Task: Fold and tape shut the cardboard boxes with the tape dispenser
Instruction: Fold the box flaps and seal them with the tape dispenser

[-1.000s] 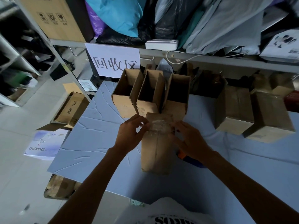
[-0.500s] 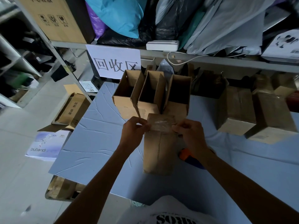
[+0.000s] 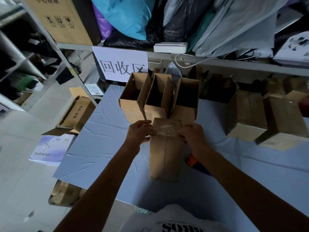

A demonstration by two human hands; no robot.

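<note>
Since the left hand (image 3: 140,131) and right hand (image 3: 194,134) each had a curled grip on the top edges of the box (image 3: 164,158) standing in the middle of the surface (image 3: 103,139), tape (image 3: 167,128) already across it, I'd guess only the three open boxes (image 3: 158,99) just behind were left, with the tape dispenser (image 3: 191,160) lying at its right.

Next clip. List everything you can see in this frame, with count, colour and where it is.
near box: one, brown, table centre, clear tape across its top
open boxes: three, brown, in a row just behind it
closed boxes: at least two, brown, table right
tape dispenser: one, orange and dark, mostly hidden behind right forearm
table: one, blue-grey cover
sign: one, white, hanging from shelf
bags: several, blue, black, grey, purple, on shelf
floor boxes: several, brown and white, left of table
left grip: hand, holds near box's top left edge
right grip: hand, grips its top right edge
</note>
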